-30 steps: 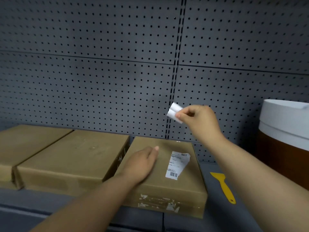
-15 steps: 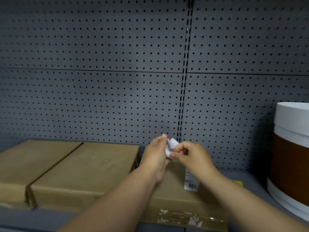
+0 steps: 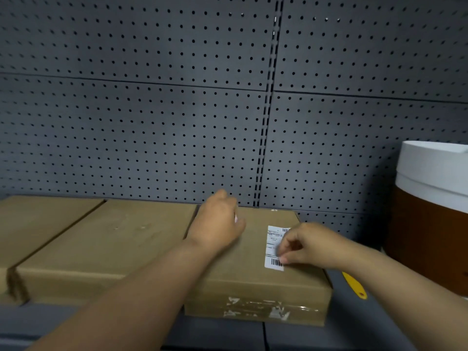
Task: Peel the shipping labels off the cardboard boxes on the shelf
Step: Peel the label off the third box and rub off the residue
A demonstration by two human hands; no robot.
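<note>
White label [image 3: 274,247]: stuck flat on top of the right-hand box [image 3: 255,272], lower right of centre in the frame; barcode end nearest the camera
Right hand [image 3: 307,245]: half a second ago it was raised, meeting the left around a rolled white scrap; now it is down on the label, fingertips [image 3: 285,259] pinched at its near right corner, edge not visibly lifted
Left hand [image 3: 217,224]: curled shut on the box's far left corner, a sliver of white showing at its edge, probably that scrap
Meaning: one label looks done, this one starting
Other boxes [image 3: 101,244]: left, no labels visible on top
Yellow scraper [image 3: 354,286]: on the shelf, right of box, untouched
Tub [image 3: 430,198]: far right
</note>
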